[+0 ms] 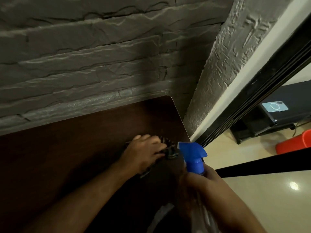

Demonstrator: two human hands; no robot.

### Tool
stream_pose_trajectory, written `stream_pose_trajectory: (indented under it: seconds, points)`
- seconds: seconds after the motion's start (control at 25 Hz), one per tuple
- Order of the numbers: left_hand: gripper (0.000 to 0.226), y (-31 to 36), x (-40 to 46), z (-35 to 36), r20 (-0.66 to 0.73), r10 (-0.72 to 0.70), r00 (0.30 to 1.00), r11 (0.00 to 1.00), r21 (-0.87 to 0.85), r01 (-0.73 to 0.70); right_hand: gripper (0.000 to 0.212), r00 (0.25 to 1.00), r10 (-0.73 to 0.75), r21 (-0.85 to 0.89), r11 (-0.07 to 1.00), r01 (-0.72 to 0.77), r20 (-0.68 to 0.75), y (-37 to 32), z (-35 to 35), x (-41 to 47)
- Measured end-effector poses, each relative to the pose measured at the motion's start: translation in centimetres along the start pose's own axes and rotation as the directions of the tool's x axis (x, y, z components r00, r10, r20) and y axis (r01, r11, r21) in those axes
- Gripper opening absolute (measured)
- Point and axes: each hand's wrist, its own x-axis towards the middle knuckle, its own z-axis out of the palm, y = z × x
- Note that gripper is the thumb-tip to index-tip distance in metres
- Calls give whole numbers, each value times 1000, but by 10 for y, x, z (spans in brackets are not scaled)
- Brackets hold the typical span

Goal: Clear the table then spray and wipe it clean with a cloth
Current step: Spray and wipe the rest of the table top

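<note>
The dark brown table (pixel 70 155) fills the lower left and butts against a grey stone wall. My left hand (pixel 144 153) lies flat near the table's right edge, pressing a dark patterned cloth (pixel 170 149) onto the surface; most of the cloth is hidden under the hand. My right hand (pixel 202 180) grips a spray bottle just below its blue trigger head (pixel 193 155), which points left toward the cloth. The bottle's body is hidden by my hand and arm.
The grey stone wall (pixel 101 64) runs along the table's far side. Right of the table are a black sliding-door frame (pixel 252 91), a glossy cream floor (pixel 269 190), a black unit with a phone (pixel 275 106) on top, and a red object (pixel 296 142).
</note>
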Motion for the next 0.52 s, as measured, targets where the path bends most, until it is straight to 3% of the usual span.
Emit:
stream_pose_trajectory:
  seconds: [0.12,0.24,0.32,0.4,0.44,0.52]
  points:
    - [36,-55,18,-15,-175,-220,960,968,85,238,44,1000,-16,-23,1000,16,-4,5,3,0]
    - [34,-47,84,-15,-191,-373,908,921,44,387,37,999,-48,-9,999,48,-18,11,6,3]
    - [31,1,93,-3,-126,-311,942,949,11,315,37,998,-57,6,998,57,-23,15,8,4]
    - [30,42,49,7,-3,-100,995,995,-5,100,34,998,-65,30,997,66,-21,18,9,2]
    - [30,47,20,10,48,-13,999,999,-45,16,34,997,-70,31,997,71,-17,18,8,0]
    - [30,24,-18,2,65,-1,998,999,-50,4,34,997,-68,15,998,68,-32,21,3,-2]
